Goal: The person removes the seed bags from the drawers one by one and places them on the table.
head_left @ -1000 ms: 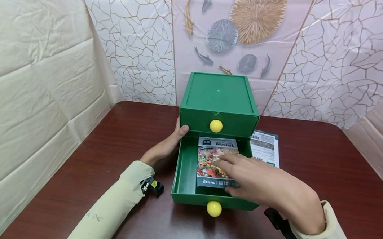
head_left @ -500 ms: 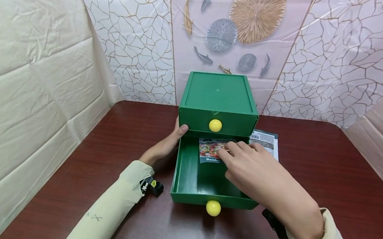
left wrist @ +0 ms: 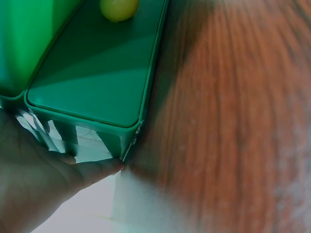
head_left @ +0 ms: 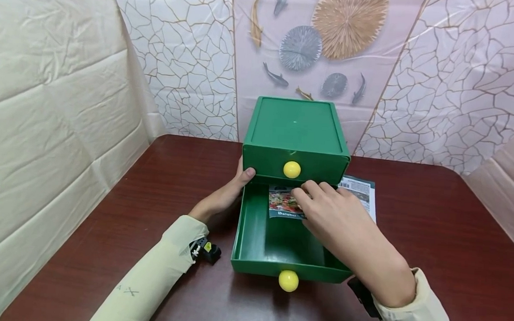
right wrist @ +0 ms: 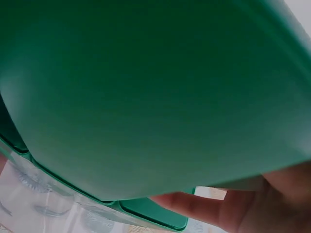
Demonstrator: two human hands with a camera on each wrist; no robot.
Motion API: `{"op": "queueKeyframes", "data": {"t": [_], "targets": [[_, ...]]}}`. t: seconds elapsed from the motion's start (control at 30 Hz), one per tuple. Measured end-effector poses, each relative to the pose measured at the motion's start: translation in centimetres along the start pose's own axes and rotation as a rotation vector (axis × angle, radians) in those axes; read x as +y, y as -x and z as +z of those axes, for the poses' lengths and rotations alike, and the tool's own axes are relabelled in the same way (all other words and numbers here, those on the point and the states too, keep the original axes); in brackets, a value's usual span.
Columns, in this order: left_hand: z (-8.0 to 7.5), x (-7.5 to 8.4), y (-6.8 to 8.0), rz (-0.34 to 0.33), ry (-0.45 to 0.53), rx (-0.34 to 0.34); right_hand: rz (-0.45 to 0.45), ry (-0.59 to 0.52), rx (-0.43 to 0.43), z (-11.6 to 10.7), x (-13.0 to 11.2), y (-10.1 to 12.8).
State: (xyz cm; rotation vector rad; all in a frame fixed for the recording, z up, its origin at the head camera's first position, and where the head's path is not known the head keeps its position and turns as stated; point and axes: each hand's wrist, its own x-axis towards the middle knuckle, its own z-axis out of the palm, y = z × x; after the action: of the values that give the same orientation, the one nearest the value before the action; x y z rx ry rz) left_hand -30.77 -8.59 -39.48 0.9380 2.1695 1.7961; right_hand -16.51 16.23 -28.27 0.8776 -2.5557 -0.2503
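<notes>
A green two-drawer box [head_left: 295, 128] stands mid-table; its upper drawer is closed and its lower drawer [head_left: 253, 238] is pulled out, each with a yellow knob [head_left: 288, 280]. A flowered seed packet [head_left: 282, 208] lies at the back of the lower drawer, partly under the upper one. My right hand [head_left: 328, 210] reaches into the drawer with straight fingers resting on the packet. My left hand [head_left: 222, 195] lies against the box's left side, thumb on the front corner. The left wrist view shows that hand [left wrist: 34, 184] flat on the green wall [left wrist: 97, 82]. Green plastic [right wrist: 146, 87] fills the right wrist view, above a finger [right wrist: 218, 208].
A second printed packet [head_left: 360, 191] lies on the dark red table [head_left: 432, 237] just right of the box. Patterned sheets wall in the back, cream padding the left. Bare table lies on both sides and in front of the drawer.
My right hand has slid the seed packet from the drawer's middle to its back, partly under the upper drawer. The left hand and the box have stayed put.
</notes>
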Motion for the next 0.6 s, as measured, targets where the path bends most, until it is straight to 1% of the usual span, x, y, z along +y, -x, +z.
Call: {"op": "queueKeyframes", "data": {"t": [0.1, 0.3, 0.4, 0.53, 0.6], "targets": [[-0.01, -0.02, -0.05, 0.007, -0.001, -0.003, -0.012, -0.017, -0.031, 0.11, 0.13, -0.15], [0.08, 0.06, -0.02, 0.016, -0.01, -0.007, -0.017, -0.076, -0.066, 0.26, 0.15, -0.08], [-0.02, -0.38, -0.06, 0.019, -0.022, -0.004, -0.021, -0.099, -0.093, 0.23, 0.18, -0.02], [0.01, -0.34, -0.07, 0.015, -0.021, 0.005, -0.043, -0.132, -0.121, 0.26, 0.26, -0.02], [0.11, 0.01, 0.0, 0.005, -0.01, 0.008, -0.056, -0.144, -0.125, 0.3, 0.3, -0.04]]}}
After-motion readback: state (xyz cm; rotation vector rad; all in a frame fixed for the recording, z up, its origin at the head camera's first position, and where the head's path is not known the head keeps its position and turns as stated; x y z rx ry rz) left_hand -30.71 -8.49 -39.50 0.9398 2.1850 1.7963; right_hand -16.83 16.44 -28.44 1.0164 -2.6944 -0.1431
